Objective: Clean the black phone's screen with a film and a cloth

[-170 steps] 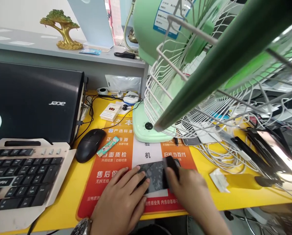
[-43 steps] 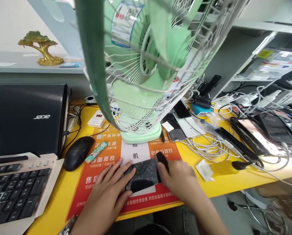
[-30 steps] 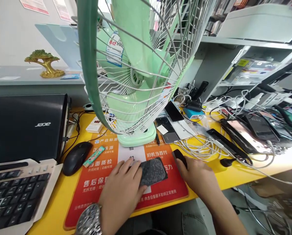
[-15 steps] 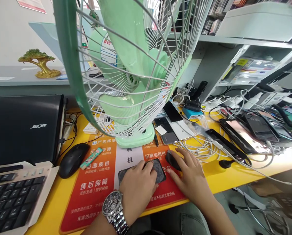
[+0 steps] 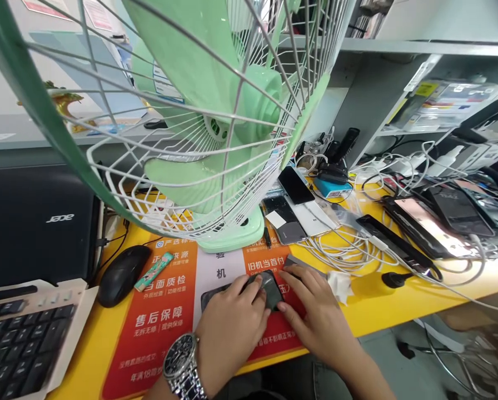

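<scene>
A dark phone lies flat on the red and orange printed mat. My left hand, with a metal watch at its wrist, rests over the phone with bent fingers gripping it and hides its middle. At the phone's right end is my right hand, thumb and fingers apart, fingertips near or touching that edge; exact contact is unclear. Behind its fingers a flat grey piece shows partly. A white crumpled tissue or paper lies just to the right.
A green fan towers over the mat. On the left are a black mouse, a green printed packet, a keyboard and an Acer laptop. Several phones, including a black one, and white cables clutter the right.
My right hand has moved left towards the phone. The dark rounded object at its fingers no longer shows; the flat grey piece and white crumpled tissue or paper have come into sight. The view has shifted.
</scene>
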The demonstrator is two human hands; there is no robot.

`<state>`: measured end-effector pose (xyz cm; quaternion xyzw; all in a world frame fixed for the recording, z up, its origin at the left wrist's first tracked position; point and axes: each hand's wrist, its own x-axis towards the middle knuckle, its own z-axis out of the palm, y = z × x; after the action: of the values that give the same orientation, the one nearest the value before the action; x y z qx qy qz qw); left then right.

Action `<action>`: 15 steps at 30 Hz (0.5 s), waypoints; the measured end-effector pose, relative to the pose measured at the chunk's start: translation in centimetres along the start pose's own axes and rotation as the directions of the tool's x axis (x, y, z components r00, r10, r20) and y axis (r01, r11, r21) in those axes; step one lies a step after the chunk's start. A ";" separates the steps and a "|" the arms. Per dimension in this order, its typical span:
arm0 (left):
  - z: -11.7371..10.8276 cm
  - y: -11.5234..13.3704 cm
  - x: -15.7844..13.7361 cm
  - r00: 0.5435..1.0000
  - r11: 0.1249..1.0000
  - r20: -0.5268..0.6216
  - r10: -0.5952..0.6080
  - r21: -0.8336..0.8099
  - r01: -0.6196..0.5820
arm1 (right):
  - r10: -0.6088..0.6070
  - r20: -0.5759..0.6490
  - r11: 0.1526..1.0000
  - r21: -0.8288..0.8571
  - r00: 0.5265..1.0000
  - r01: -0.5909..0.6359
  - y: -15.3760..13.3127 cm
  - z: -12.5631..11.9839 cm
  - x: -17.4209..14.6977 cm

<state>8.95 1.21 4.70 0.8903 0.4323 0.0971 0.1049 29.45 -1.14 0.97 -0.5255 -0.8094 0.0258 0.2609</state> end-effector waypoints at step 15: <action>-4.3 -7.6 -6.3 0.326 0.151 -0.101 -0.940 -0.979 0.134 | 0.080 0.123 0.997 0.009 0.989 -0.082 0.2 0.1 0.1</action>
<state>-1.66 1.27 6.27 0.3000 0.6437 0.5936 0.3787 29.58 -0.94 0.80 -0.5535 -0.8016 0.0743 0.2135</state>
